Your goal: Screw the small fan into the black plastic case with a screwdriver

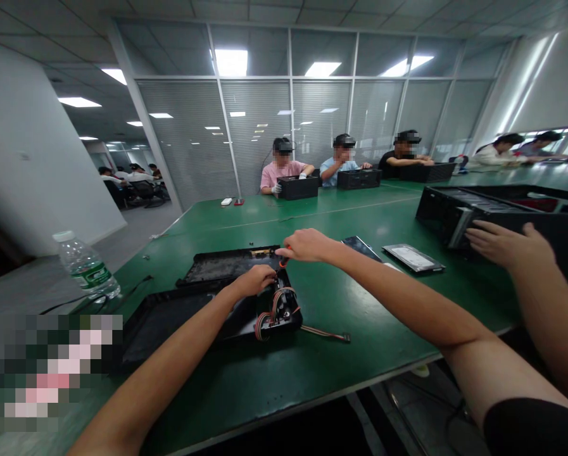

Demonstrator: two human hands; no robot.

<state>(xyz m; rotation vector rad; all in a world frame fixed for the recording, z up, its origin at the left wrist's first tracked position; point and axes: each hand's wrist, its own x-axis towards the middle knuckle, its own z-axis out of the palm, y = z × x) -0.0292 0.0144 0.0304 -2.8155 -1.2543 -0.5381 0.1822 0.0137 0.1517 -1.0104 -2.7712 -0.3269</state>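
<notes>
My right hand [307,245] is closed round a screwdriver [282,261] with an orange and black handle, its tip pointing down at the black case part. My left hand [255,280] is just below it, fingers pinched together at the case's inner edge; what they hold, if anything, is hidden. The black computer case part [170,320] lies open on the table under my left forearm. A bundle of striped wires [277,304] is coiled at its right end, and a loose lead with a connector [328,334] trails onto the table.
A hard drive [413,258] lies right of my hands. Farther right, a co-worker's hand [516,247] rests by a large black computer case [492,215]. A water bottle [88,266] stands on the left with black cables near it. Several people sit across the green table [359,297].
</notes>
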